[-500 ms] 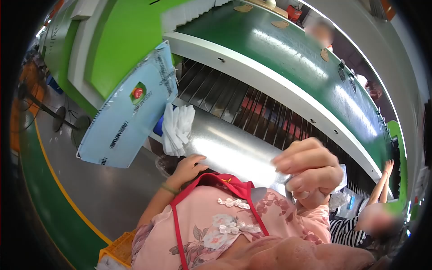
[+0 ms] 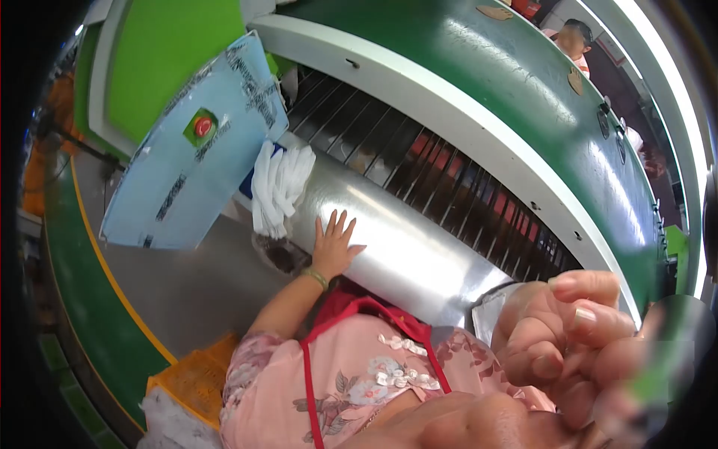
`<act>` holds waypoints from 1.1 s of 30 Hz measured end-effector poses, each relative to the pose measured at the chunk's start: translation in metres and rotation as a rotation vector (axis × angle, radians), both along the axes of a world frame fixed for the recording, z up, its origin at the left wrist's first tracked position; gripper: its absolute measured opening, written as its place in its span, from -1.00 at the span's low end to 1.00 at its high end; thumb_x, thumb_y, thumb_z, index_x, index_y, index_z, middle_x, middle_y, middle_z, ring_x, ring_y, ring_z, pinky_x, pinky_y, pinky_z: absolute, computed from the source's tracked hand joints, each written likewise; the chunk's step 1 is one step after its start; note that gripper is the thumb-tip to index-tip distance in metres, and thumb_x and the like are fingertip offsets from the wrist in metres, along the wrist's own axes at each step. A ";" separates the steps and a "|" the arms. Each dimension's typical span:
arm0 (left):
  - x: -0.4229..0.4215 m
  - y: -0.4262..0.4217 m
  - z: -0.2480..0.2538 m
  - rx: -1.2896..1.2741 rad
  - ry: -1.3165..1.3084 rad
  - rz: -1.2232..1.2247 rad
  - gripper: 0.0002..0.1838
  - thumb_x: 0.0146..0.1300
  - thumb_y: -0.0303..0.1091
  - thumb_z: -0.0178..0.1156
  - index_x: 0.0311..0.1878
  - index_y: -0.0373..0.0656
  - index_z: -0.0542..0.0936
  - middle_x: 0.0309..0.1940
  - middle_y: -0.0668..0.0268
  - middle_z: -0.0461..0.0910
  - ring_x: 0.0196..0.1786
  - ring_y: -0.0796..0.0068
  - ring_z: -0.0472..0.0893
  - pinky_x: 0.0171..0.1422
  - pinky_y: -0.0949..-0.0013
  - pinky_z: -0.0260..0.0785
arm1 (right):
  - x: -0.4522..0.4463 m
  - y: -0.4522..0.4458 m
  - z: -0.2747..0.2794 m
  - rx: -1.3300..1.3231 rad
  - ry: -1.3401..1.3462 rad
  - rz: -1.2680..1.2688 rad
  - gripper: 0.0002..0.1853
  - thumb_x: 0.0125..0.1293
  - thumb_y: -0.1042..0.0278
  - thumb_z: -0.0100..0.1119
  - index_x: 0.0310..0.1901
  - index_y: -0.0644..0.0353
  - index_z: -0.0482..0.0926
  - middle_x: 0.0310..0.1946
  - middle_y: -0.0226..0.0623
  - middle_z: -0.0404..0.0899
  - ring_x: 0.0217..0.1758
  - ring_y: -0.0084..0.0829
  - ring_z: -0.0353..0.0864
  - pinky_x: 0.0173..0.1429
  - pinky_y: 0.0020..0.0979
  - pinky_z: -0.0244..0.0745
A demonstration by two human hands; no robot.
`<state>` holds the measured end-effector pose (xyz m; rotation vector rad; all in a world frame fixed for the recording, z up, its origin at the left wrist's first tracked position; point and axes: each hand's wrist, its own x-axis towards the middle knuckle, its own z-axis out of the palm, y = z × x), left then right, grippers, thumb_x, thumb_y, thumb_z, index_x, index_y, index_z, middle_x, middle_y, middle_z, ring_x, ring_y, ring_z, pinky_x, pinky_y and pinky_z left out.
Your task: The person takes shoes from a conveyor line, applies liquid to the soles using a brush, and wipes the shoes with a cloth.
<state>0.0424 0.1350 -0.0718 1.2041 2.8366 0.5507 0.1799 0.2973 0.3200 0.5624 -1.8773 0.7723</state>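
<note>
Left hand (image 2: 333, 248) shifted onto metal cover (image 2: 400, 243), spread open, near white strips (image 2: 280, 191), blue board (image 2: 168, 168), right hand (image 2: 561, 333) raised, half open.

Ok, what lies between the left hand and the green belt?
Beyond the left hand: bare metal surface, then a barred grille, then the white rail; the head view shows it.

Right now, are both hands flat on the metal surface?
No, the left hand lies spread on the metal surface, but the right hand is raised, fingers curled.

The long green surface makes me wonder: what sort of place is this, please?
Probably a factory production floor: there is a long green conveyor-like surface in a white frame, and a red push button on a blue panel.
</note>
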 end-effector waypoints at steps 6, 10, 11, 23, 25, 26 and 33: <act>-0.002 -0.001 -0.014 0.108 0.024 -0.015 -0.23 0.28 0.22 0.10 0.38 -0.18 0.39 0.46 -0.02 0.21 0.54 -0.07 0.09 0.53 -0.36 -0.29 | 0.005 0.058 -0.158 0.085 -0.216 -0.233 -0.62 0.19 0.57 0.27 0.07 0.27 0.54 -0.09 -0.13 0.64 -0.13 -0.25 0.66 -0.09 -0.30 0.58; -0.002 -0.003 -0.021 0.061 0.085 -0.053 -0.25 0.24 0.17 0.18 0.35 -0.18 0.41 0.43 -0.02 0.25 0.52 -0.09 0.13 0.54 -0.30 -0.25 | 0.039 0.069 -0.333 0.212 -0.661 -0.505 -0.64 0.06 0.47 0.27 -0.03 0.08 0.64 0.09 -0.16 0.60 0.19 -0.10 0.57 0.15 -0.17 0.48; -0.001 -0.004 -0.023 0.067 0.113 -0.045 -0.25 0.25 0.17 0.17 0.36 -0.18 0.40 0.44 -0.01 0.23 0.53 -0.09 0.12 0.54 -0.29 -0.25 | 0.061 0.071 -0.362 0.142 -0.691 -0.575 -0.64 0.06 0.47 0.26 -0.03 0.08 0.64 0.09 -0.16 0.60 0.20 -0.10 0.56 0.15 -0.16 0.48; 0.001 -0.009 -0.040 -0.005 0.158 -0.012 -0.22 0.37 0.29 -0.09 0.45 -0.10 0.30 0.52 0.06 0.13 0.58 0.03 0.01 0.57 -0.26 -0.30 | 0.155 0.060 -0.423 0.204 -0.674 -0.904 -0.71 0.31 0.26 0.17 0.05 0.05 0.61 0.10 -0.19 0.56 0.24 -0.06 0.48 0.27 -0.10 0.34; 0.001 -0.012 -0.039 -0.025 0.128 0.017 -0.23 0.36 0.30 -0.11 0.47 -0.03 0.30 0.54 0.13 0.11 0.59 0.11 0.01 0.60 -0.16 -0.34 | 0.145 0.059 -0.426 0.227 -0.669 -0.905 -0.69 0.34 0.26 0.15 0.09 0.05 0.59 0.15 -0.18 0.52 0.28 -0.05 0.44 0.29 -0.11 0.33; 0.001 -0.013 -0.042 -0.021 0.134 0.031 -0.23 0.36 0.30 -0.11 0.47 -0.03 0.30 0.54 0.13 0.11 0.59 0.11 0.01 0.60 -0.16 -0.34 | 0.143 0.059 -0.427 0.232 -0.659 -0.895 -0.69 0.34 0.26 0.15 0.09 0.05 0.59 0.15 -0.18 0.52 0.28 -0.05 0.44 0.29 -0.11 0.33; 0.002 -0.007 -0.038 0.002 0.150 0.058 -0.28 0.37 0.27 -0.11 0.44 0.02 0.35 0.53 0.18 0.13 0.59 0.14 0.02 0.62 -0.06 -0.30 | 0.138 0.061 -0.427 0.223 -0.708 -0.928 -0.63 0.34 0.18 0.15 0.13 0.09 0.57 0.22 -0.09 0.49 0.33 -0.01 0.40 0.37 -0.04 0.25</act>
